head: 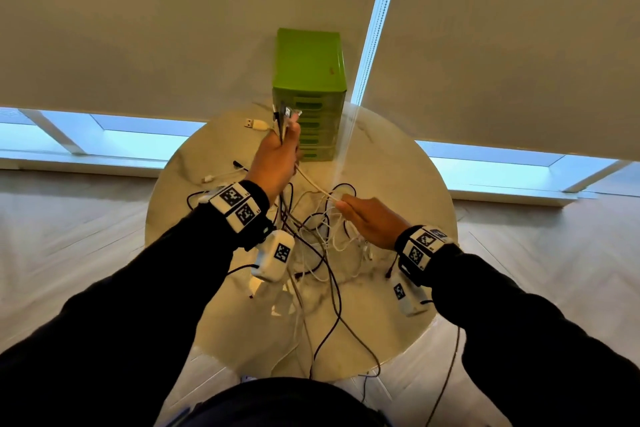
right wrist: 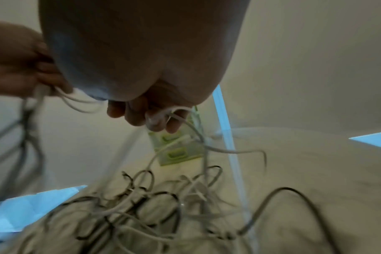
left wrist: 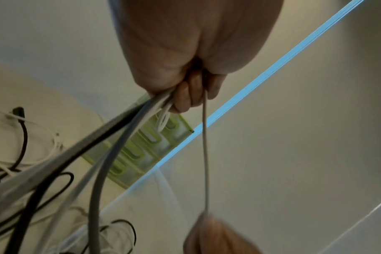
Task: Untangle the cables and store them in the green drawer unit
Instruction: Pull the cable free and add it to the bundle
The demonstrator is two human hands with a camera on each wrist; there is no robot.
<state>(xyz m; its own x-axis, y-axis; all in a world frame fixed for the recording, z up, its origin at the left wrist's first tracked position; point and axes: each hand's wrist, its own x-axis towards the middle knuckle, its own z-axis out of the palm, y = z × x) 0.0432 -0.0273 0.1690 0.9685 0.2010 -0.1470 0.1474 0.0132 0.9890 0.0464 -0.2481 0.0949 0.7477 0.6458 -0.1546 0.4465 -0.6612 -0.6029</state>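
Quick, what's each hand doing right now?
Left hand: grips a bundle of black and white cable ends.
Right hand: pinches one thin white cable.

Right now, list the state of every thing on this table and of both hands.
Left hand: raised, grips a bundle of cable ends.
Right hand: pinches a white cable stretched between both hands.
Cable tangle: still knotted, on the round table, some strands hanging off the near edge.
Green drawer unit: upright, visible drawers closed.
USB plug: lying loose.
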